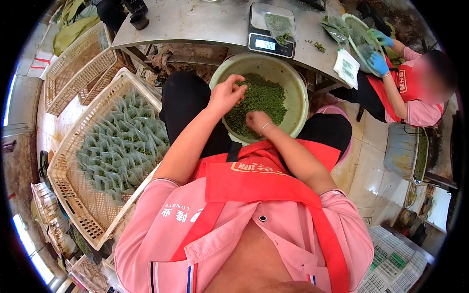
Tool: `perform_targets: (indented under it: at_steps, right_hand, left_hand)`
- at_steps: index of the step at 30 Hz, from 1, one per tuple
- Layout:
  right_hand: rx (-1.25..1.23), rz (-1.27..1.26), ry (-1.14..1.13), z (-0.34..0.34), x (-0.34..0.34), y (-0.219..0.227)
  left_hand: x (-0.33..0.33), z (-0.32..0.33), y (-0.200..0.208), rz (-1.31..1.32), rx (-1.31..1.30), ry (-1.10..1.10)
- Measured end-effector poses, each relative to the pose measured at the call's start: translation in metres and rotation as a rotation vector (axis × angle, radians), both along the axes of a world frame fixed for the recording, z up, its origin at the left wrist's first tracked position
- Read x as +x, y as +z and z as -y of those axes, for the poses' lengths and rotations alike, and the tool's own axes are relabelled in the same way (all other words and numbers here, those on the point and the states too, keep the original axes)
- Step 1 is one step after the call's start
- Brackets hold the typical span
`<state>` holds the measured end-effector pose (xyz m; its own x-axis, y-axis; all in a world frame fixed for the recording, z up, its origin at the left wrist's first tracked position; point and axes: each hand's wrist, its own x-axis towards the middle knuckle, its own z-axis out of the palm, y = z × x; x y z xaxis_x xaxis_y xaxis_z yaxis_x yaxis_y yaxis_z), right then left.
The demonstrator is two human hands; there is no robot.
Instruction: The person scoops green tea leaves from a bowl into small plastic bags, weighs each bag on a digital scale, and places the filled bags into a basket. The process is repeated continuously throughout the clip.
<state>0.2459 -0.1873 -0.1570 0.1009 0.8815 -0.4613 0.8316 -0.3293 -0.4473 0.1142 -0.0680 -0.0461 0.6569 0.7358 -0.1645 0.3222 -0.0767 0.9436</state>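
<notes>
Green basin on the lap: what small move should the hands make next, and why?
Probably lift a pinch of green bits toward the bag on the scale: the left hand is raised with fingers pinched, and the right hand rests in the pile inside the basin.

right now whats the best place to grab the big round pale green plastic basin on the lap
Take the big round pale green plastic basin by its bare rim on opposite sides, left and right, coming in from outside. The wall is wide and smooth, so the lip looks like the only real hold. The left hand and right hand are inside, on the small green pieces.
</notes>
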Motion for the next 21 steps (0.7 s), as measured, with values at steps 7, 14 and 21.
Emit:
perform_targets:
  at_steps: [7,14,21]
  right_hand:
    - [0.060,-0.885,-0.601,-0.002,0.040,0.073]
    - [0.823,-1.373,-0.910,-0.077,0.090,0.144]
    - [0.721,-1.367,-0.992,-0.055,0.072,0.103]
  left_hand:
    - [0.005,-0.001,-0.001,0.006,0.030,-0.030]
    - [0.005,0.000,-0.011,0.025,0.039,-0.008]
    - [0.002,-0.005,0.003,0.004,0.038,-0.007]
